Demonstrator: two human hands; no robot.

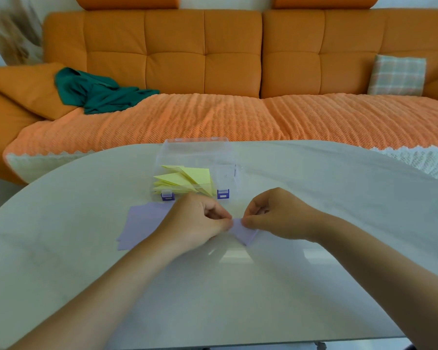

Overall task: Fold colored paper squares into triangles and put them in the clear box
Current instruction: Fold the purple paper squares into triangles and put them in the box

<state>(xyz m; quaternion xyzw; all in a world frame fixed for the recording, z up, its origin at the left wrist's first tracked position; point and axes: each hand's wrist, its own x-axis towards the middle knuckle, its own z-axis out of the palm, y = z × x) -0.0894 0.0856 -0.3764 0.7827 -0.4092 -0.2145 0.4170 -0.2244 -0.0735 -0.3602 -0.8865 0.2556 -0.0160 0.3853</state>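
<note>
Looks about midway; yellow triangles (185, 181) already in the clear box (224, 170); just in front of the box, pinching a lilac sheet (244, 233) mid-fold with left hand (197, 223) and right hand (276, 215); lilac stack (142, 223) front-left of the box, not folded yet

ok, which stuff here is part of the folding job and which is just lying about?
Job: purple sheet, pinched by left hand and right hand; purple paper stack; clear box; yellow triangles inside it; table.
Lying about: green cloth and plaid cushion, both on the orange sofa.
</note>
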